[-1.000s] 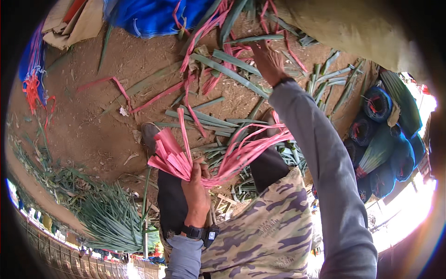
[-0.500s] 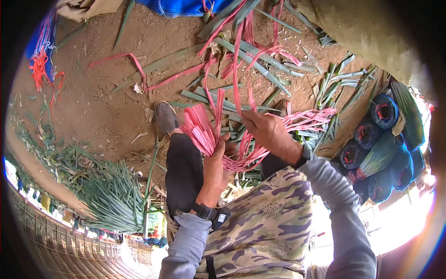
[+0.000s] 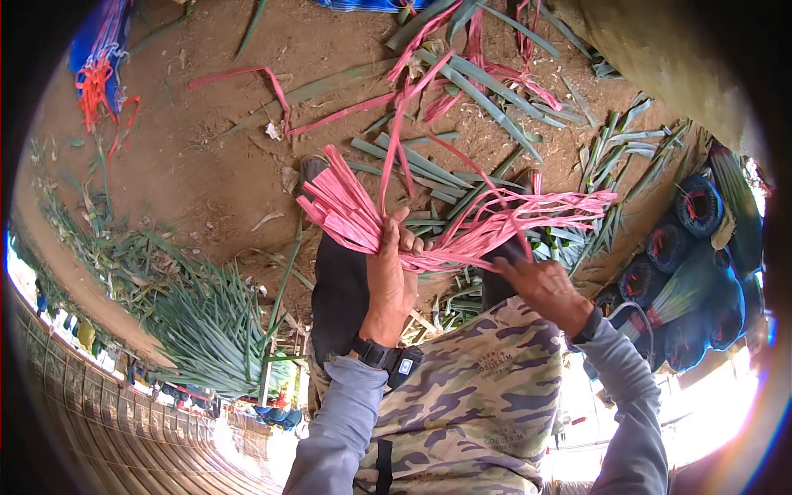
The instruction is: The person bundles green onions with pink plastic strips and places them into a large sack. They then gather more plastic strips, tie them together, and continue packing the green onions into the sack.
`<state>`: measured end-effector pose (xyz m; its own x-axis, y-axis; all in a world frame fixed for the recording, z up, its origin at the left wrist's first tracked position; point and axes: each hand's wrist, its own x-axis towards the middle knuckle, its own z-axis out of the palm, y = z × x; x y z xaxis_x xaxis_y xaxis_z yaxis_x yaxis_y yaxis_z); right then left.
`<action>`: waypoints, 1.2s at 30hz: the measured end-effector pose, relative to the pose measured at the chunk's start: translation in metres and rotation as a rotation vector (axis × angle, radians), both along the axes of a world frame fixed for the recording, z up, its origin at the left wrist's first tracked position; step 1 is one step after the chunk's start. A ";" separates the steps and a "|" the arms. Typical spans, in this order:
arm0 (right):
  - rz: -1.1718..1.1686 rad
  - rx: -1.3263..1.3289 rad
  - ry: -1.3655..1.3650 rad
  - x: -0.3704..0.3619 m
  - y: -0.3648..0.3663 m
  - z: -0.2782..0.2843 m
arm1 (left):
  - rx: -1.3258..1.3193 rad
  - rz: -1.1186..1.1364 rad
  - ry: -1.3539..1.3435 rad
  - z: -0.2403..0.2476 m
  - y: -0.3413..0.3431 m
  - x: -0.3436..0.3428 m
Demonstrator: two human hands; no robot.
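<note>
My left hand (image 3: 389, 276) is closed around a bundle of pink plastic strips (image 3: 340, 206), held above my knees. One end fans out in flat folded ends on the left, while loose strands spread to the right over my right knee. My right hand (image 3: 546, 290), lower and to the right, has its fingers closed on a single pink strip (image 3: 518, 221). That strip runs up and over the loose strands. Another strip rises from the bundle beside my left thumb toward cut green leaves (image 3: 421, 172) on the ground.
A heap of long green leaves (image 3: 210, 330) lies at left. Blue-wrapped bundles (image 3: 689, 264) are stacked at right, below a tan sheet (image 3: 668, 74). More pink strips (image 3: 342, 114) trail over the bare soil. Orange-red ties (image 3: 96, 82) hang from blue material at far left.
My right hand has moved down and right from the upright strips, drawing one strip with it. My left hand keeps its hold on the bundle. The whole view has shifted slightly.
</note>
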<state>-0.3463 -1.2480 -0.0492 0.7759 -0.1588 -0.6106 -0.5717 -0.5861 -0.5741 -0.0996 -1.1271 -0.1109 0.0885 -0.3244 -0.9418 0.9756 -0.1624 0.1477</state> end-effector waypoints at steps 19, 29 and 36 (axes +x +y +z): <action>-0.137 -0.262 0.145 -0.089 -0.047 -0.101 | 0.253 -0.046 -0.266 -0.006 0.026 0.013; 0.164 -0.501 -0.230 0.194 -0.068 -0.271 | 0.346 -0.098 -0.089 0.009 0.016 0.048; -0.200 -0.337 -0.328 0.225 -0.061 -0.255 | 0.245 0.014 -0.060 0.001 0.029 0.051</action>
